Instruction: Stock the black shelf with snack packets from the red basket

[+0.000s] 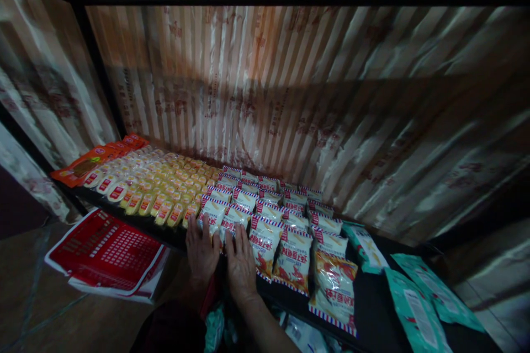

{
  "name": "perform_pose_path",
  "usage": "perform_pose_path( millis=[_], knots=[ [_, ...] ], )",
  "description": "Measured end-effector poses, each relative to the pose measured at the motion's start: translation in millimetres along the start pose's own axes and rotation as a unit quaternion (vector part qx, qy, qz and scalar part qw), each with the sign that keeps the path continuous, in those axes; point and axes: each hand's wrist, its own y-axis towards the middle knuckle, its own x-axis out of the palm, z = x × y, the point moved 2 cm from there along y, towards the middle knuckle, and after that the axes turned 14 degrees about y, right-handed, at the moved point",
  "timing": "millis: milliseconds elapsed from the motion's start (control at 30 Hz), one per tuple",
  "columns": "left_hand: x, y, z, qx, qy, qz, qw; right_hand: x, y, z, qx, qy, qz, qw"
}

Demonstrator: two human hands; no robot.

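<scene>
Shelf stock, seen from above and in front; dim light

- Left hand (202,251): palm down, fingers spread and flat, not closed on anything; fingertips rest on the near end of the white snack packets (295,258)
- Right hand (240,265): same pose, flat and unclenched, just beside the left hand, the two nearly touching; fingertips on the same near row
- White snack packets: red print, red-and-blue striped edges, laid overlapping in rows across the middle of the black shelf (372,298), running from the near edge to the far wall
- Small yellow packets (165,190): dense rows directly left of the white ones, touching them
- Orange packets (85,166): far-left end of the shelf, beside the yellow rows
- Teal packets (416,314): right end of the shelf, lying loose, slightly apart from the white rows
- Red basket (103,248): on the floor, left of the hands, below the shelf edge
- Striped plastic sheeting (290,94): covers the wall behind the shelf
</scene>
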Motion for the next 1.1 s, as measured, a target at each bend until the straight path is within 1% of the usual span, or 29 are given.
perform_pose_path(
  millis=[133,233,367,567,733,900,1100],
  knots=[
    [-1,3,-1,0.005,-0.004,-0.011,1.0,-3,-1,-4,0.033,-0.003,-0.012,0.999],
    [1,3,-1,0.016,-0.007,0.004,1.0,1,-4,-4,0.036,0.003,-0.01,0.999],
    [7,3,-4,0.028,-0.008,0.016,0.999,6,-8,-2,0.022,0.007,0.008,1.0],
    [12,4,-7,0.021,-0.012,0.025,0.999,3,-9,-3,0.012,0.007,0.016,1.0],
    [11,7,-6,0.032,-0.01,0.024,0.999,2,-10,-2,0.006,0.005,0.012,1.0],
    [12,10,-6,0.02,0.002,0.038,0.999,2,-12,1,0.001,0.002,-0.004,1.0],
    [10,12,-3,0.04,0.004,0.013,0.999,-3,-11,0,-0.009,0.034,-0.003,0.999]
  ],
)
